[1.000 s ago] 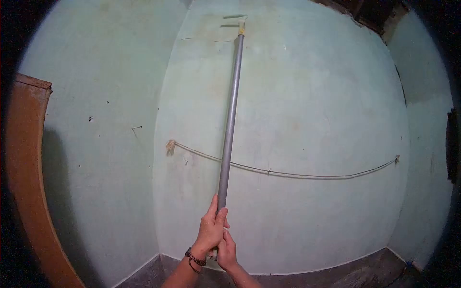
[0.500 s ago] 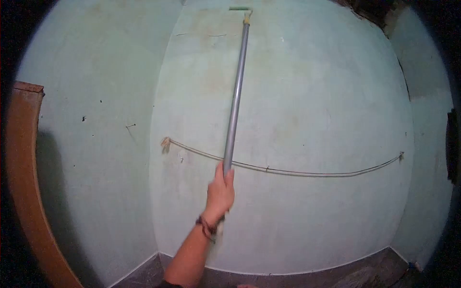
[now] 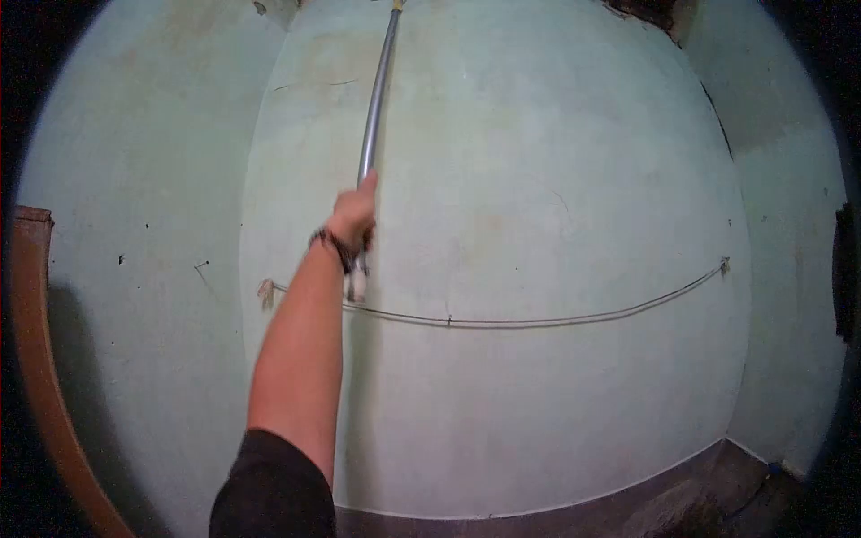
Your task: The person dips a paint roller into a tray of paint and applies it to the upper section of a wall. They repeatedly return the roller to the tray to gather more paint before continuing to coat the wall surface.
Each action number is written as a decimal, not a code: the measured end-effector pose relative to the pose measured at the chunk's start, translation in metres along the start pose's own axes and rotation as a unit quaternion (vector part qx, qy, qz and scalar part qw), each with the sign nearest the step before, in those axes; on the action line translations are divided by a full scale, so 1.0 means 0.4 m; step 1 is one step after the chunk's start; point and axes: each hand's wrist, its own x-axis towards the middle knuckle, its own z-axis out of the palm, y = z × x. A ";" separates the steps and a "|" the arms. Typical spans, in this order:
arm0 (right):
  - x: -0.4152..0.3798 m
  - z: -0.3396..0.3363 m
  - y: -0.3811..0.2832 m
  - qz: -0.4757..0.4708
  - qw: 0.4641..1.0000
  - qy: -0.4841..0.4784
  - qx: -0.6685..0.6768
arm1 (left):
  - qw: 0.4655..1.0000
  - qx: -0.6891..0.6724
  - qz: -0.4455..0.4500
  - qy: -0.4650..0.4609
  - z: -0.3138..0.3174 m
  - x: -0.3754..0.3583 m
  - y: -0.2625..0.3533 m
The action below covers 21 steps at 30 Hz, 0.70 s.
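My left hand (image 3: pixel 356 215) is wrapped around the grey metal pole (image 3: pixel 380 94) of a paint roller, close to its lower end. The arm stretches up and forward from the bottom left, with dark bracelets (image 3: pixel 334 248) at the wrist and a black sleeve. A pale tip of the handle (image 3: pixel 360 285) sticks out below the fist. At the top edge only the yellowish neck (image 3: pixel 397 4) of the roller shows; most of the roller head is cut off. My right hand is out of view.
A pale green wall (image 3: pixel 556 197) fills the middle. A slack cord (image 3: pixel 538 324) hangs across it, tied at both ends. A nail (image 3: pixel 202 264) sticks out of the left wall. An orange-brown board edge (image 3: pixel 34 296) stands at far left, and a dark floor strip (image 3: pixel 574 513) runs below.
My left hand has pushed the pole upward, carrying the roller head almost out of the top of the view. The view has shifted slightly right. A sliver of skin at the bottom edge is gone.
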 end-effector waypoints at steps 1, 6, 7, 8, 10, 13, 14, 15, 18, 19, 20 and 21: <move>0.054 -0.010 0.008 -0.021 0.999 -0.003 -0.047 | 0.999 -0.006 -0.004 0.031 0.018 -0.044 -0.043; -0.014 -0.008 -0.135 -0.064 0.994 -0.048 -0.075 | 0.980 0.172 0.018 0.102 0.004 -0.261 -0.344; -0.012 -0.001 -0.120 -0.070 0.994 -0.065 -0.058 | 0.978 0.178 0.019 0.108 -0.001 -0.293 -0.370; -0.006 0.005 -0.107 -0.079 0.993 -0.079 -0.041 | 0.974 0.187 0.031 0.124 0.001 -0.316 -0.378; 0.000 0.028 -0.068 -0.082 0.991 -0.101 -0.026 | 0.980 0.164 0.021 0.114 0.005 -0.307 -0.361; 0.012 0.044 -0.065 -0.069 0.986 -0.143 -0.045 | 0.969 0.209 0.077 0.107 -0.018 -0.159 -0.248; 0.007 0.047 -0.074 -0.090 0.984 -0.148 -0.032 | 0.961 0.227 0.099 0.121 -0.029 -0.085 -0.214; 0.003 0.045 -0.077 -0.109 0.982 -0.150 -0.015 | 0.978 0.173 0.012 0.118 -0.025 -0.092 -0.115; 0.012 0.036 -0.040 -0.120 0.983 -0.141 0.021 | 0.970 0.198 0.039 0.135 -0.028 0.069 0.028; 0.020 0.034 -0.025 -0.124 0.983 -0.133 0.030 | 0.968 0.197 0.067 0.139 -0.034 0.126 0.058; 0.023 0.028 -0.006 -0.132 0.980 -0.137 0.053 | 0.972 0.188 0.056 0.131 -0.034 0.149 0.091; 0.023 0.018 0.004 -0.138 0.978 -0.140 0.075 | 0.975 0.180 0.043 0.122 -0.027 0.148 0.121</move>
